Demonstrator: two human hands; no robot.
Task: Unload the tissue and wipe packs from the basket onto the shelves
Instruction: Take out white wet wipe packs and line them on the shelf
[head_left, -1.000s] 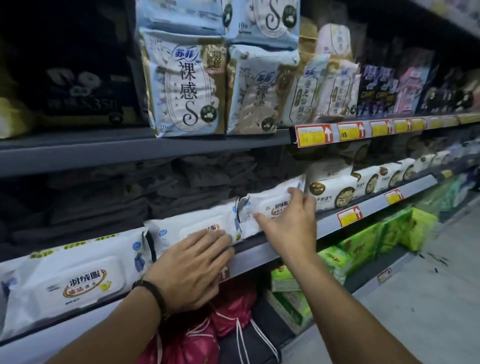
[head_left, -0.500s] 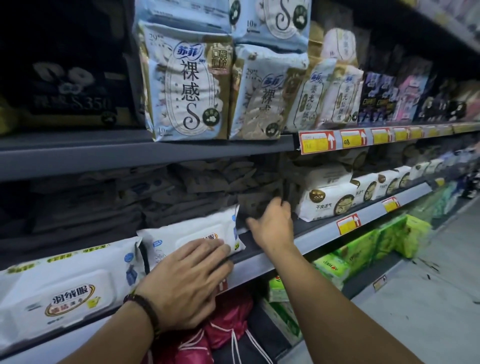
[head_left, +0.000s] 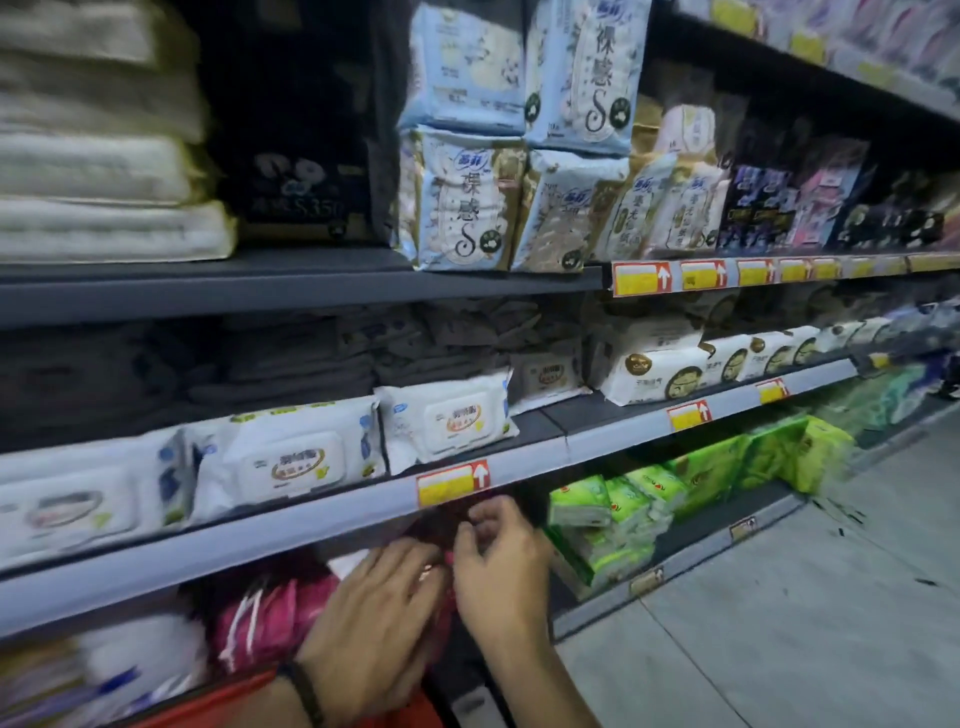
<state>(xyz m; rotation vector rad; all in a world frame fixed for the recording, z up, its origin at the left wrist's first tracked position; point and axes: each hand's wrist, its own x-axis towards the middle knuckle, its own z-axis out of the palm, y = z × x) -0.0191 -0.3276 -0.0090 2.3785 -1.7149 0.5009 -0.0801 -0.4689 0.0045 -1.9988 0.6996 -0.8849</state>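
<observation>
Both hands low, under the lip of the middle shelf. Left hand: fingers straight and spread, laid over the pink packs below, gripping nothing. Right hand: fingers curled in towards the thumb, in front of a dark gap. Whether anything is pinched there I cannot tell, as the fingertips are blurred. Basket: only a red strip at the bottom edge, the rest cut off, contents out of sight. Wipe packs sit on the middle shelf above my hands. Three white flip-lid packs are in the front row, the leftmost smeared and cut by the frame edge, and one smaller pack is set further back to the right. Behind them grey stacks, too dim to count. Price tags on that shelf's lip: three, red and yellow, print unreadable. Green packs on the bottom shelf to the right, number unclear. One dark wristband on my left wrist.
</observation>
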